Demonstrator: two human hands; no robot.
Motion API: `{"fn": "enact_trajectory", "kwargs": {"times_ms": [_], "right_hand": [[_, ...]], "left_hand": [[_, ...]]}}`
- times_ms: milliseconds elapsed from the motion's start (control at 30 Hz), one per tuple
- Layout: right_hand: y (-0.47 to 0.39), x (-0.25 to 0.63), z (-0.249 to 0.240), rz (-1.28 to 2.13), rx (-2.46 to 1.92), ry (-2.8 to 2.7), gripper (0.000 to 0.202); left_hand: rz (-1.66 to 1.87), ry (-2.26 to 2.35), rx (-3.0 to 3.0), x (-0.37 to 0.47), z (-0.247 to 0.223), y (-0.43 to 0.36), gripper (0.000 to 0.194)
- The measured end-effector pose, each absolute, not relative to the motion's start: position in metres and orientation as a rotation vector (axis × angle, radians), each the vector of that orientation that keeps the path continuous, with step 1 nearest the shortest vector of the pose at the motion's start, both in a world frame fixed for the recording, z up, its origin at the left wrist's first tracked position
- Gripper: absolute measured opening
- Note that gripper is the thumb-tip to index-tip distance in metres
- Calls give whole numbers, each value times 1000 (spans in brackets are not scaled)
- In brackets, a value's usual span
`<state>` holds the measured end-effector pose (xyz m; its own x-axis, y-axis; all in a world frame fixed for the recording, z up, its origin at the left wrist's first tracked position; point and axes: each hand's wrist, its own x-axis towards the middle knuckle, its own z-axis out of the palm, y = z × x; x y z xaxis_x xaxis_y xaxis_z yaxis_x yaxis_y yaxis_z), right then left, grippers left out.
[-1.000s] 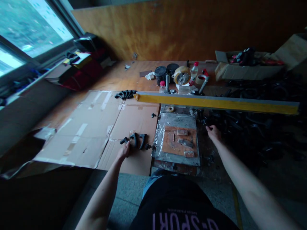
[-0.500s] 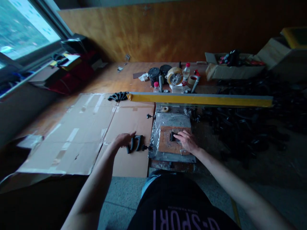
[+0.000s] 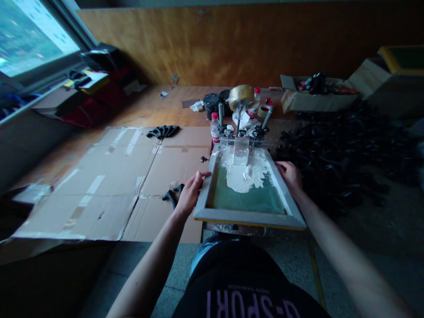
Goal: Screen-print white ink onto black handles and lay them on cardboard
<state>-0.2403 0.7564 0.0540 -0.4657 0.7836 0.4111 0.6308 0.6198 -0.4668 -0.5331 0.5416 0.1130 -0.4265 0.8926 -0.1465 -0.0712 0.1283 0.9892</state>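
Note:
A screen printing frame [image 3: 249, 215] lies lowered over the work spot in front of me, its green mesh smeared with white ink [image 3: 241, 179]. My left hand [image 3: 191, 193] grips the frame's left side, thumb toward the top edge. On the opposite side, my right hand [image 3: 290, 177] has its fingers curled on the frame's right rail. A clear squeegee blade [image 3: 240, 151] stands in the ink at the far end of the mesh. Beside my left wrist, dark curved handle-like pieces [image 3: 169, 197] lie on cardboard, partly covered by the hand. The board under the frame is hidden.
Flattened cardboard [image 3: 96, 176] spreads to the left, with several black curved pieces [image 3: 163, 131] at its far edge. A heap of black parts [image 3: 334, 154] lies to the right. Behind the frame stand a red-capped bottle [image 3: 215, 128], black tubs [image 3: 211, 102] and metal posts [image 3: 221, 115].
The frame has swung down from its raised position onto the board. My right hand has left the small black piece there; both hands have moved to the frame's sides.

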Motion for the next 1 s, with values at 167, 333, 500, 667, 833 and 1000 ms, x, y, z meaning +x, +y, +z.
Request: {"fn": "enact_trajectory", "kwargs": {"times_ms": [167,333,500,667,833,1000], "right_hand": [[756,-317,86,142,-986,-2339,61],[718,-344,74,228,-860,-2717,10],[696,-302,72,282,-342,-2900,23],[696,-302,75,270,-395,-2818,15],[674,-296,56,152,-284,-2729,19],[698,-319,82,283,-559,-2609,22]], "left_hand": [[1273,1775,754,-529,37,535,76],[1209,1867,795,-532,11,542,64],[1155,1894,784,-535,10,540,61],[1188,1861,761,-534,12,540,64],[1194,1790,765,-534,12,540,70],[1180,1768,751,-533,32,539,75]]}}
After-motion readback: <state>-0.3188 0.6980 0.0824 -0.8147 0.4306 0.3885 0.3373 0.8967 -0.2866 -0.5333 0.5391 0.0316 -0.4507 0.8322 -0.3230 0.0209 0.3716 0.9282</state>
